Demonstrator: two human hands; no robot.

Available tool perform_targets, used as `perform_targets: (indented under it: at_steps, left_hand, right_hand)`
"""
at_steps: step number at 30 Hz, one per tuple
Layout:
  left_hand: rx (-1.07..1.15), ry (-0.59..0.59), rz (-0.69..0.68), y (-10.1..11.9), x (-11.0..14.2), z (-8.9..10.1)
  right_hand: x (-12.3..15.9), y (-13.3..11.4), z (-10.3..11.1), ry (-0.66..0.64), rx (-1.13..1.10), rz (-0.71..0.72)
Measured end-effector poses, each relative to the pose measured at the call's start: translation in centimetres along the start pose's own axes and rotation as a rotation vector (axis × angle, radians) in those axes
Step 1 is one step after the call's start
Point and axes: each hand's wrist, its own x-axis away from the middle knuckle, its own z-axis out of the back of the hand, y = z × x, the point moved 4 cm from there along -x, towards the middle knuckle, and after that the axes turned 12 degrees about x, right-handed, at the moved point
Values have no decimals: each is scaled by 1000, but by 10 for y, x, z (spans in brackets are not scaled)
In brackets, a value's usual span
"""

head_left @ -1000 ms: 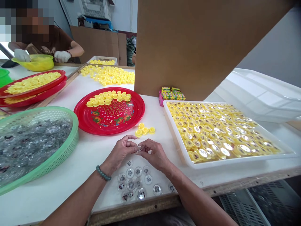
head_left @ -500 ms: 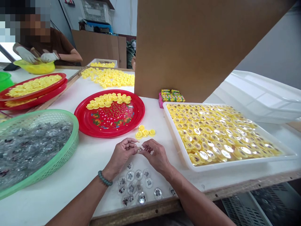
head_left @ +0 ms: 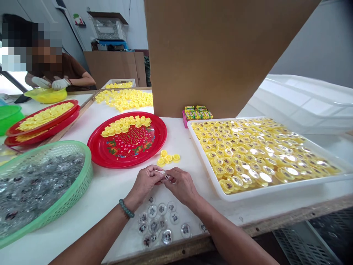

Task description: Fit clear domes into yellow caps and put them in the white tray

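My left hand (head_left: 149,179) and my right hand (head_left: 180,183) meet above the white table, fingertips pinched together on a small clear disc with a dark printed picture (head_left: 166,176). Fingers cover most of it. Between my forearms lie several clear round discs (head_left: 162,209) with printed figures. Just beyond my fingertips sits a small group of yellow round pieces (head_left: 168,158). A red patterned tray (head_left: 129,147) behind them carries yellow pieces (head_left: 124,125) along its far side. To the right, a white tray (head_left: 205,162) is filled with yellow pieces topped by clear printed discs.
A green basket (head_left: 89,165) of clear discs stands left. Stacked red trays (head_left: 16,141) hold yellow pieces. A cardboard sheet (head_left: 198,55) rises behind a pink box (head_left: 185,119) of small green-yellow packets. Across the table, a person in white gloves (head_left: 59,84) works over a yellow bowl (head_left: 46,96).
The camera view has tilted and shifted slightly. My hands have drawn closer together around the small disc. The co-worker's gloved hands have moved a little over the bowl.
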Motion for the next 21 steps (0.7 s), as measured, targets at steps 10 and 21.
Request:
perform_targets:
  at_steps: [10,21]
  left_hand:
    - [-1002,210,-453,30,-36,-15]
    - [-864,212,-249,15,17,7]
  right_hand:
    - [-9,22,9,139,-15,-193]
    - [-5,6,7,46,-137,21]
